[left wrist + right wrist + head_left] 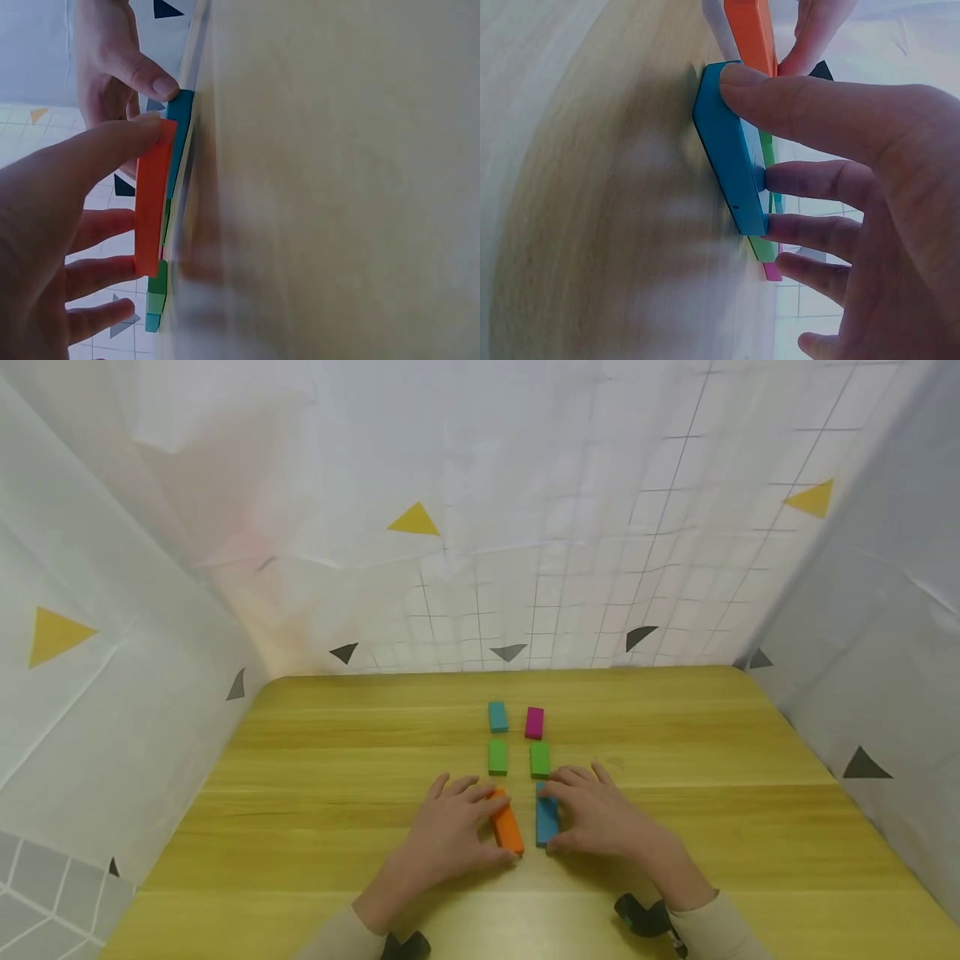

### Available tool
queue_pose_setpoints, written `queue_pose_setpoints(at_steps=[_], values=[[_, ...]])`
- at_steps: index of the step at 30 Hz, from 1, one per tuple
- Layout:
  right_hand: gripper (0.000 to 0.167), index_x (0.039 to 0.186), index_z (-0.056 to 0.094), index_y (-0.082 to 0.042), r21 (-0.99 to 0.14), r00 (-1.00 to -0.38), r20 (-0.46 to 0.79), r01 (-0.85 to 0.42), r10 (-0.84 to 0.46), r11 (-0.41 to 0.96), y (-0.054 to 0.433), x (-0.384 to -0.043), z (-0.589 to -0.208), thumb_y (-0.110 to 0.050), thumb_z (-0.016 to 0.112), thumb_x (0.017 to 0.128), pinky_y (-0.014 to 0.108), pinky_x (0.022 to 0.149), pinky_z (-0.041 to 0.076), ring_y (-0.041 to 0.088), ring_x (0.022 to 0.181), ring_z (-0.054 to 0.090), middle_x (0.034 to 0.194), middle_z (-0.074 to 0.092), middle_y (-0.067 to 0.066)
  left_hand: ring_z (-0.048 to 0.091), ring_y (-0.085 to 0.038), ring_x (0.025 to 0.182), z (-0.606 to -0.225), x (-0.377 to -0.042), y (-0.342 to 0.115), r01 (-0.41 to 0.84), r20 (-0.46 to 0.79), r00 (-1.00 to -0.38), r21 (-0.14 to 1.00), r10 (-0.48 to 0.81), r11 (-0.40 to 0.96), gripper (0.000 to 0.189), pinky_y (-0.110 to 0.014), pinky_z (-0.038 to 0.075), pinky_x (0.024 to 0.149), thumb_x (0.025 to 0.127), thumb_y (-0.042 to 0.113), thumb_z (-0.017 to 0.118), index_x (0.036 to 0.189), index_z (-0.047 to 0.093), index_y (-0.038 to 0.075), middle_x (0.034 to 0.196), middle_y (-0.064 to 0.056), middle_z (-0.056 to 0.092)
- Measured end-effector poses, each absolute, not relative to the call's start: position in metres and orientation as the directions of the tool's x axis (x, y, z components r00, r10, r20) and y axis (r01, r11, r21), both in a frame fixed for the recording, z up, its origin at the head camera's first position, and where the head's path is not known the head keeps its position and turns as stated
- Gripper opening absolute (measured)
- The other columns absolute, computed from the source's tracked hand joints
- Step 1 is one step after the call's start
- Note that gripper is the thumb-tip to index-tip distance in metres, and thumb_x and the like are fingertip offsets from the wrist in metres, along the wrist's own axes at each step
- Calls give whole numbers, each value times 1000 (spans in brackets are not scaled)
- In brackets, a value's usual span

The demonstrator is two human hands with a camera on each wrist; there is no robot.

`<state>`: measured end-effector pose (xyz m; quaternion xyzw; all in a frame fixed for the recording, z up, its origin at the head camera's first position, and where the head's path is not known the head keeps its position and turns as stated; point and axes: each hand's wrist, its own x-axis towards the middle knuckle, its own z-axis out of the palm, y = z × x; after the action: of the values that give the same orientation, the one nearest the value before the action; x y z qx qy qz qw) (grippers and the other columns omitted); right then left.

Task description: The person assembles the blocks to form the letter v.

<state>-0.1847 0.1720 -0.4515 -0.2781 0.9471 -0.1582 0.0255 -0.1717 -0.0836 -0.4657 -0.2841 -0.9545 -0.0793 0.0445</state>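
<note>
My left hand [450, 831] holds an orange block [507, 825] by its ends, thumb at the near end and fingertips toward the far end. The block slants slightly over the wooden table. Across a narrow gap, my right hand [600, 814] grips a blue block [547, 817] in the same way. In the right wrist view the thumb lies on the near end of the blue block [727, 142], with two fingertips at its far part. The left wrist view shows the orange block [154, 199] between thumb and fingers.
Beyond the hands, two green blocks [498, 757] stand side by side. Farther back are a teal block [498, 717] and a magenta block [534, 723]. White sheets with yellow and dark triangles enclose the wooden table [315, 827] at the back and sides.
</note>
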Motion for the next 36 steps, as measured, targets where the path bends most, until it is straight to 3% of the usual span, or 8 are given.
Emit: queue_pose_setpoints(at_steps=[24,36], values=[[64,127,63,-20,-342,-854,23,-495,-519,799,171,-184,-451,-45,86,72,73,115,14,32,136,45,140,56,6,53,-25,132,-465,-154,-79,500,105,-866,138,489,855,75,-63,30,115,75,80,62,134,63,33,138,5,62],[68,127,62,-19,-345,-849,30,-504,-528,792,173,-184,-454,-45,87,69,73,112,20,32,135,46,140,54,8,50,-29,136,-466,-153,-79,475,84,-880,174,468,863,75,-64,29,114,73,77,66,134,61,34,140,5,60]])
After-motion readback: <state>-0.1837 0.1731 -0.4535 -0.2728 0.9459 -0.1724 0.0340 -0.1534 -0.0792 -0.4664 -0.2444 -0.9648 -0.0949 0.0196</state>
